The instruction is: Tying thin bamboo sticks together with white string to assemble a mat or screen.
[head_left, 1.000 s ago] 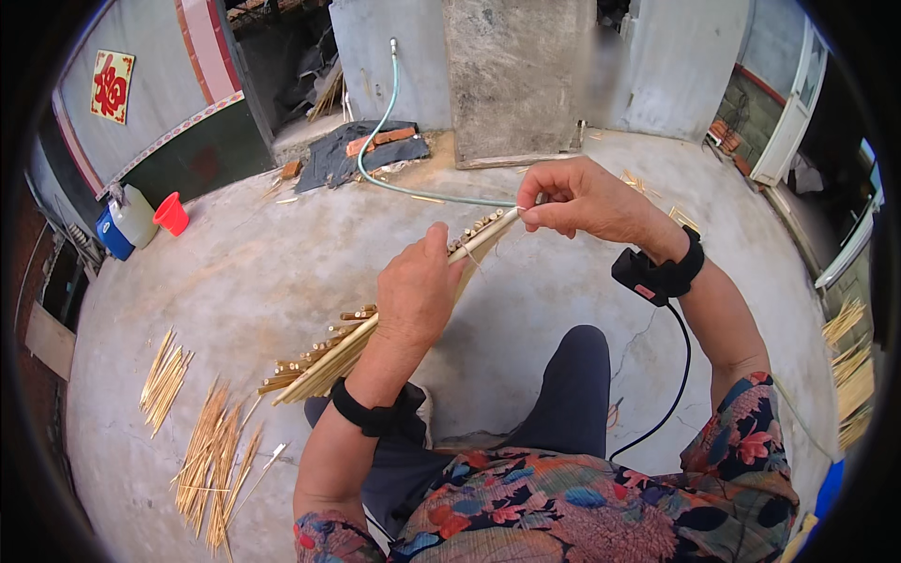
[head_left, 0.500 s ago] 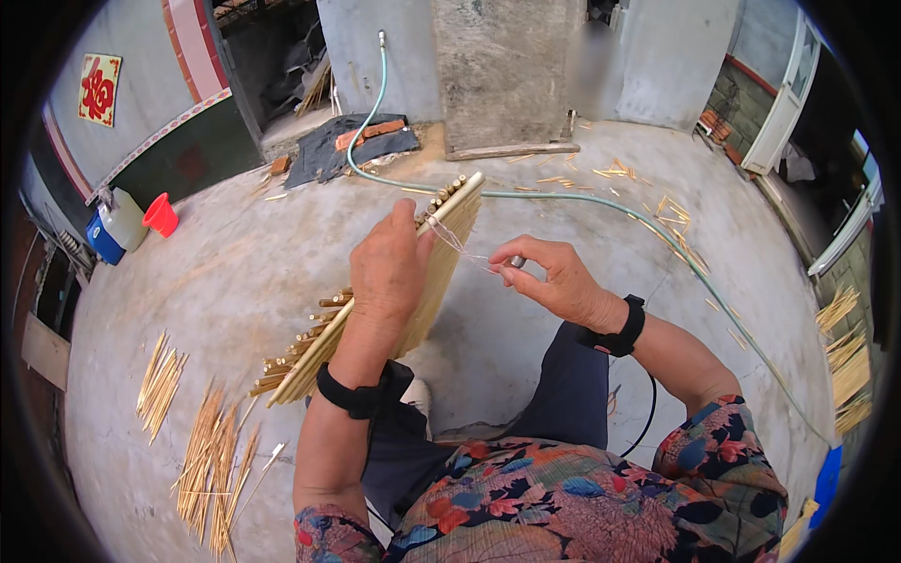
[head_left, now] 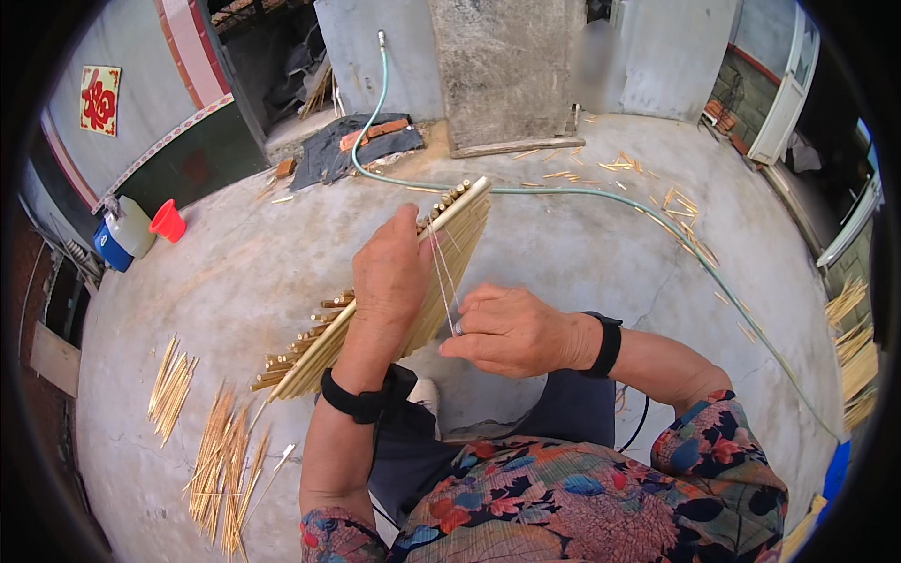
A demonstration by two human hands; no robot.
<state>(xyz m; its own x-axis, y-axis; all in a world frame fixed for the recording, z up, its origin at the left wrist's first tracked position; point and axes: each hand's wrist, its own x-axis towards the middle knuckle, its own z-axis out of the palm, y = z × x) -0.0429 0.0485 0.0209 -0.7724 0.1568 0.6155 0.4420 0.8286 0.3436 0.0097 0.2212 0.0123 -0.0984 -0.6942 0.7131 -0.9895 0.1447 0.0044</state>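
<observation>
My left hand [head_left: 388,267] is closed on the upper edge of a panel of pale stalks [head_left: 437,293], laid side by side and held tilted above my lap. Stalk ends stick out in a row along its left edge. Two strands of thin string [head_left: 444,272] run from the panel, beside my left fingers, down to my right hand [head_left: 502,328]. That hand is closed, fingers curled, and the string looks taut between it and the panel. What else sits inside the right fist is hidden.
Loose stalks [head_left: 218,469] lie on the concrete floor at the lower left, beside a smaller heap [head_left: 171,389]. A green hose [head_left: 601,194] curves across the floor. A red bucket [head_left: 168,221] and a white jug [head_left: 129,227] stand far left. More stalk bundles [head_left: 849,347] lie far right.
My right hand has moved down and slightly left, its fingers curling into a fist. The loose, looped string has become straighter, drawn downward. My left hand keeps its hold on the stalk panel.
</observation>
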